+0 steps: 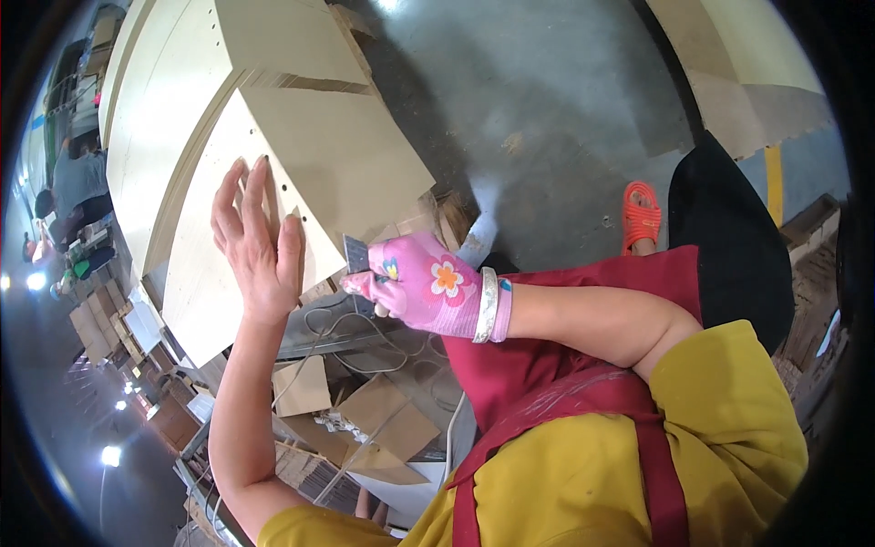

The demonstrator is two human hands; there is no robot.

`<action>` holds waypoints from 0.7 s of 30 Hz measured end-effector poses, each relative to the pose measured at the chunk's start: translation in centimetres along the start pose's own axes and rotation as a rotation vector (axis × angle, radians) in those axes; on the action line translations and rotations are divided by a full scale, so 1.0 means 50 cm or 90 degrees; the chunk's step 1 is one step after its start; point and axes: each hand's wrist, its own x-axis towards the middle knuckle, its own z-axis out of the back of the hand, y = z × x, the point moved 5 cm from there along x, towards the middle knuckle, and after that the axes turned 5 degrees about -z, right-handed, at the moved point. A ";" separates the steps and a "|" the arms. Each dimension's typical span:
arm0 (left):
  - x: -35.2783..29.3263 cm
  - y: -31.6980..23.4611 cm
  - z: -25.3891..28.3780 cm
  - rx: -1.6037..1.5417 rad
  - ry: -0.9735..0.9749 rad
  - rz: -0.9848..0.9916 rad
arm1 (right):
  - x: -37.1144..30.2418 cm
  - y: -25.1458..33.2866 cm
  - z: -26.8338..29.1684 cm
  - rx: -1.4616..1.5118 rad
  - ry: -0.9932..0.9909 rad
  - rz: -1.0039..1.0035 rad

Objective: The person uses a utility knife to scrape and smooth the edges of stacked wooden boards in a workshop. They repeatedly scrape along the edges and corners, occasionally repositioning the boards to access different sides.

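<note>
My bare left hand [260,246] lies with fingers spread on a pale wooden panel [205,305], on top of a stack. A row of small dark holes runs along the panel's edge, next to my fingertips. My right hand [433,283], in a pink knitted glove with a flower pattern, is closed around a flat grey metal blade [355,254], which looks like a scraper. The blade stands up from the fingers close to the panel's near corner. Its lower part is hidden by the glove.
More pale panels [164,100] are stacked beyond. Below the stack are loose cables [378,369] and cardboard boxes [392,410]. Another stack of boards [756,109] stands at the far right. An orange sandal [642,217] shows on the grey floor [547,82]. Other people [82,182] are at the far left.
</note>
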 end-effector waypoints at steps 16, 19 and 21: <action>0.005 -0.002 -0.009 0.025 0.004 -0.032 | 0.029 -0.146 0.021 -0.114 -0.038 0.073; -0.001 0.001 -0.012 -0.016 -0.026 -0.036 | 0.042 -0.181 0.008 -0.154 0.025 0.023; -0.001 0.000 -0.017 -0.044 -0.040 -0.045 | 0.044 -0.268 -0.022 -0.378 -0.027 0.246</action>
